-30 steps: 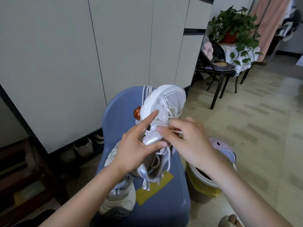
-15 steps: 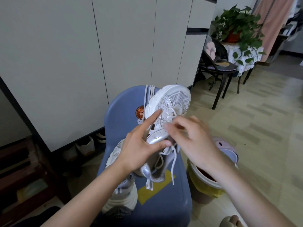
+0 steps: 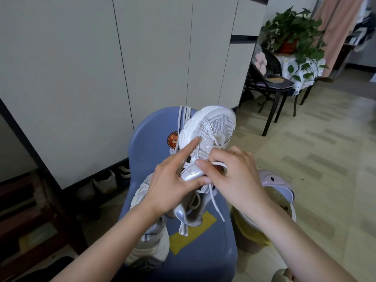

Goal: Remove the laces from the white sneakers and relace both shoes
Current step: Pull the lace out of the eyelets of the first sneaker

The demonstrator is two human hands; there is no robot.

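A white and silver sneaker (image 3: 211, 127) is held up over a blue chair (image 3: 154, 135), toe pointing away. My left hand (image 3: 173, 180) grips its side, thumb under the silver panel and index finger stretched along the upper. My right hand (image 3: 234, 176) pinches a white lace (image 3: 218, 164) at the eyelets; the lace's loose end (image 3: 216, 204) hangs toward the seat. The second sneaker (image 3: 149, 241) lies on the seat beneath my left forearm, partly hidden. Another loose lace (image 3: 184, 115) is draped over the chair back.
A yellow patch (image 3: 191, 233) marks the seat. A lilac-lidded bin (image 3: 272, 202) with a yellow liner stands right of the chair. White cabinets (image 3: 81, 68) rise behind, shoes beneath them. A dark chair (image 3: 270, 86) and a potted plant (image 3: 293, 31) stand at the back right.
My right hand has slid from the side of the eyelets to over them and now shows a loop of lace between thumb and fingers. The left hand keeps its grip.
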